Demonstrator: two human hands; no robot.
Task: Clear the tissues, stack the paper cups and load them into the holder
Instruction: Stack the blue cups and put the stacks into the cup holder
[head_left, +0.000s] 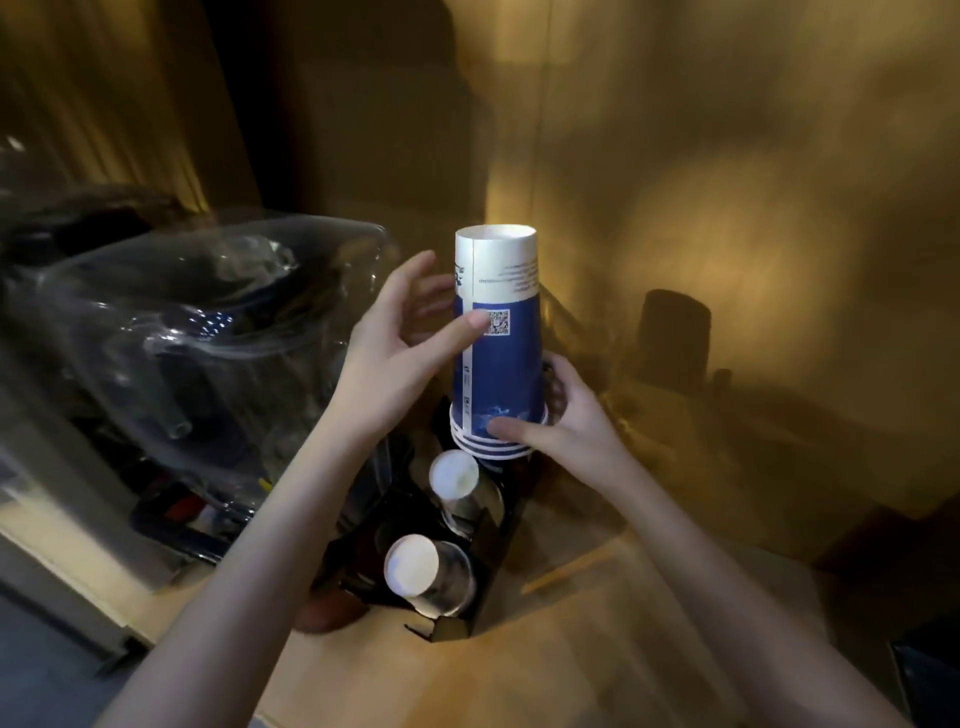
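Observation:
A stack of blue-and-white paper cups stands upside down over the far slot of a black cup holder. Several rims show at the stack's lower end. My left hand is at the upper side of the stack, thumb on the blue wall and fingers spread behind it. My right hand grips the stack near its rims, thumb across the front. Two upside-down glasses sit in the holder's nearer slots. No tissues are visible.
The holder stands on a wooden tabletop. A large clear plastic container with dark items fills the left. A dark cylindrical object stands by the dim yellow wall at the back right.

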